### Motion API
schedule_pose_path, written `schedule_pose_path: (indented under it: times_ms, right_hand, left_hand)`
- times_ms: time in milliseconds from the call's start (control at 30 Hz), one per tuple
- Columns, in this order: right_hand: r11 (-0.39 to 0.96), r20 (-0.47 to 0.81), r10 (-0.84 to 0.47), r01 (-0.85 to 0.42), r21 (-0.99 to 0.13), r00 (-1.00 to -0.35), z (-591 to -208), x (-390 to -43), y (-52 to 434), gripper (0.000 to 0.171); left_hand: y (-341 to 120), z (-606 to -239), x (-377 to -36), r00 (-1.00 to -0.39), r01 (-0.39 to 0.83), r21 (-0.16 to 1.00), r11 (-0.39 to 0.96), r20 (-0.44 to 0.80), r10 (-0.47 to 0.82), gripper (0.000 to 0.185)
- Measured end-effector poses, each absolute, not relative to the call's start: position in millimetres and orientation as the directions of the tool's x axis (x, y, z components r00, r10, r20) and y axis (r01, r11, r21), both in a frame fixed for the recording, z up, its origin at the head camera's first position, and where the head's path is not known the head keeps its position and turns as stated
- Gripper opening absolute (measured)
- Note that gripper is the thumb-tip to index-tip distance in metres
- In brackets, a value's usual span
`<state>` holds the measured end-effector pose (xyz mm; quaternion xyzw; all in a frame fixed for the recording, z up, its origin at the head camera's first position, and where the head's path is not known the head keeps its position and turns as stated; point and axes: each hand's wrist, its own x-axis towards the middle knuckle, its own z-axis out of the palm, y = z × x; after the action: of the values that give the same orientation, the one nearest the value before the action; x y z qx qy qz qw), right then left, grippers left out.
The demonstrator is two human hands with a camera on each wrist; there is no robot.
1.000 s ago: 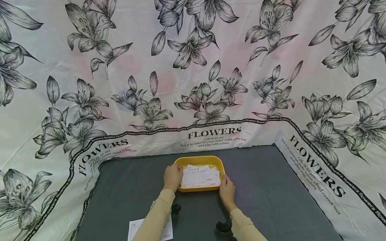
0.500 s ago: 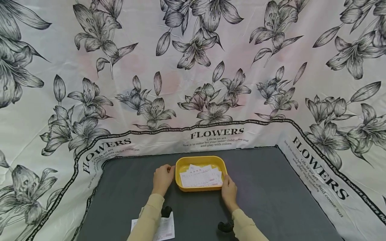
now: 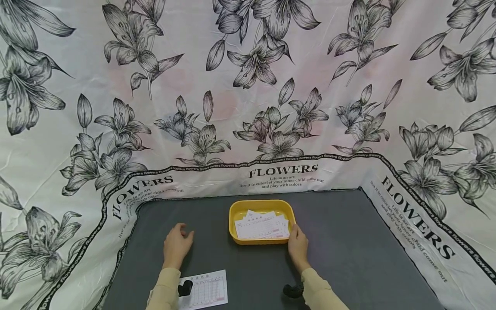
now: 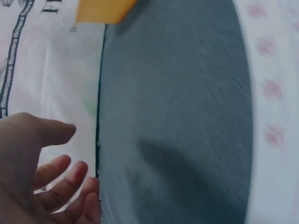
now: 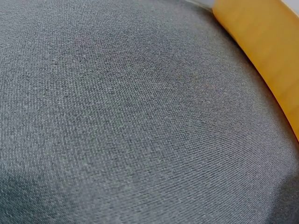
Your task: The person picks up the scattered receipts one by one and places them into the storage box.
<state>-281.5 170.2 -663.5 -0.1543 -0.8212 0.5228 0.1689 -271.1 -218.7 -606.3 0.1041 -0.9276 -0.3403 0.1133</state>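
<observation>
A yellow tray point(image 3: 261, 206) is seen standing on the dark grey tabletop point(image 3: 348, 258), toward its far edge and near the middle. Inside it a loose stack of printed paper slips point(image 3: 262, 225) is laid flat, white with pink and black print, the sheets fanned slightly over one another.

The right hand point(image 3: 298, 246) is placed at the tray's near right corner — its fingertips are pressed against the rim there, though whether the rim is pinched or only touched cannot be told from the head view. In the right wrist view only grey cloth and a band of the yellow tray wall point(image 5: 261, 51) are shown; the fingers themselves are out of sight.

The left hand point(image 3: 176, 243) is held over the tabletop well to the left of the tray, apart from it. Nothing is grasped by it — the fingers point(image 4: 65, 179) are seen loosely curled and relaxed in the left wrist view, with the thumb extended above them.

A single printed sheet point(image 3: 207, 289) is laid flat on the tabletop near the front edge, just beside the left sleeve point(image 3: 164, 288). The tabletop is backed and flanked by a white cloth point(image 3: 248, 86) printed with black lilies and the word FLOWERS.
</observation>
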Motion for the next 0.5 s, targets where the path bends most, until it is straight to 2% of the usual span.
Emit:
schedule_pose_path:
  times_ms: [300,500]
  right_hand:
    - [0.407,0.111,0.432,0.083,-0.91,-0.895,-662.4,-281.6,169.8,0.049]
    - [0.4,0.103,0.434,0.089,-0.912,-0.895,-659.8,-281.9,169.5,0.049]
  left_hand:
    - [-238.2,-621.3,-246.3,-0.967,-0.17,0.55,0.818,0.065,-0.245,0.06]
    - [-239.1,-630.2,-234.3,-0.966,-0.232,0.519,0.823,-0.022,-0.259,0.066]
